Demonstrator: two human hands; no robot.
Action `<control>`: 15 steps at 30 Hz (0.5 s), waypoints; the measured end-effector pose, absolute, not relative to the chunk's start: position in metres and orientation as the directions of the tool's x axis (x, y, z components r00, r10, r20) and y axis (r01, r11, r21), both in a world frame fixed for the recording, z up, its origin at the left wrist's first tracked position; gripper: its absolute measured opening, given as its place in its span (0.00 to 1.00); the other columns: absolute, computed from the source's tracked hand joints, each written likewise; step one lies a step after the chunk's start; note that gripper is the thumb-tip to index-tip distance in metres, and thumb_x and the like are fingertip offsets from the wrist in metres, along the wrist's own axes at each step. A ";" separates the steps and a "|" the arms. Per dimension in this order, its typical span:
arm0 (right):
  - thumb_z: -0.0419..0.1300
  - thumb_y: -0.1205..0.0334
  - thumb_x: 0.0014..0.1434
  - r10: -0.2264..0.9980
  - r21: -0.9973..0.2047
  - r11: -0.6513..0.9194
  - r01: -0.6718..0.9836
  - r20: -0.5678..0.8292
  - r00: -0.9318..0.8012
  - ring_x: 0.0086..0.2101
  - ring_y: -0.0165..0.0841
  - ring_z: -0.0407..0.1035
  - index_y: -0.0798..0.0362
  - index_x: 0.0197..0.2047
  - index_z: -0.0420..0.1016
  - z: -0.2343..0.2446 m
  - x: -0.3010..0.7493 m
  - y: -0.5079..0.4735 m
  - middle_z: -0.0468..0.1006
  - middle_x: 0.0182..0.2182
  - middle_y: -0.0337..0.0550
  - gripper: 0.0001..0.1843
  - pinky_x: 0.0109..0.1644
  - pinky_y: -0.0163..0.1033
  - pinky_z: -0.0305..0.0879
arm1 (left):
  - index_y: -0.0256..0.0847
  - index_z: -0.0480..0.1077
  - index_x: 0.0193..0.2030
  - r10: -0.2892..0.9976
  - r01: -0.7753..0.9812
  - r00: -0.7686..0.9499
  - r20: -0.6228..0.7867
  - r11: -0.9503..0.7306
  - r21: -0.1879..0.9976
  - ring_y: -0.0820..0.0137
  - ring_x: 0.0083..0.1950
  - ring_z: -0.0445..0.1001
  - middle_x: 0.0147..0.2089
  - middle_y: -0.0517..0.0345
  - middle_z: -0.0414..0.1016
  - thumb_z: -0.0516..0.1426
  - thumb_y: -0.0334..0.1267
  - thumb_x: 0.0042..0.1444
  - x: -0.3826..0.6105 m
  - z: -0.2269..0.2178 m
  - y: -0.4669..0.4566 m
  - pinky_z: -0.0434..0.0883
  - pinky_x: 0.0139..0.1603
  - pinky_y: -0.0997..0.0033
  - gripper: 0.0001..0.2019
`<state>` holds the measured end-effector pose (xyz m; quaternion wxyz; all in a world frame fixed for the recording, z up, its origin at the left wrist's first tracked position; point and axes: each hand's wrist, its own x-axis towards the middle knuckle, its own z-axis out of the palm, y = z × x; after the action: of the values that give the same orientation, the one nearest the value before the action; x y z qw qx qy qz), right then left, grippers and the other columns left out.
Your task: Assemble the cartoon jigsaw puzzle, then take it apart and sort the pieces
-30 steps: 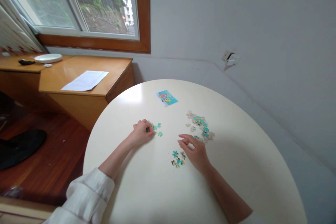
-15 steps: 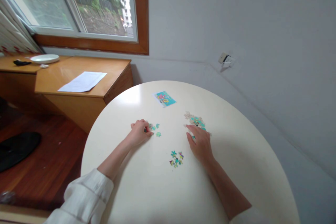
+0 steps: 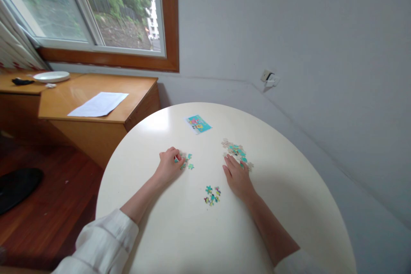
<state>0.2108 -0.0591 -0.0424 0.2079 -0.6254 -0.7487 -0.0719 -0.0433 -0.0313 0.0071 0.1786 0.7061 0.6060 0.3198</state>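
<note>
While teal pieces touch the left hand, right hand touches the pile.

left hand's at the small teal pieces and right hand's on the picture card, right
No. In the head view the right hand is on the loose pile, not the card, which lies apart farther back. The left hand is at the teal pieces.

Home room — round table, wooden desk, window.
</note>
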 end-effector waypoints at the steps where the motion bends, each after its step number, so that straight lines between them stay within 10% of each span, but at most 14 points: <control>1: 0.43 0.63 0.63 0.907 -0.157 0.214 0.964 0.398 -0.136 0.54 0.36 0.62 0.54 0.54 0.68 -0.043 0.211 -0.058 0.70 0.54 0.52 0.20 0.57 0.49 0.52 | 0.39 0.61 0.18 0.968 0.739 0.057 0.246 -0.206 0.641 0.72 0.30 0.66 0.26 0.62 0.65 0.56 0.33 0.46 -0.043 0.007 -0.031 0.60 0.38 0.69 0.10; 15: 0.48 0.70 0.58 0.853 -0.203 0.205 0.957 0.516 -0.073 0.44 0.35 0.69 0.54 0.44 0.74 -0.040 0.219 -0.058 0.78 0.43 0.47 0.16 0.49 0.42 0.55 | 0.39 0.60 0.18 0.934 0.690 0.021 0.356 -0.271 0.671 0.73 0.29 0.66 0.25 0.62 0.64 0.56 0.32 0.46 -0.042 0.003 -0.032 0.62 0.35 0.72 0.10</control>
<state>0.2195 -0.0576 -0.0403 0.2738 -0.6231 -0.7264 -0.0950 -0.0418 -0.0321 0.0034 0.1574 0.6969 0.5828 0.3871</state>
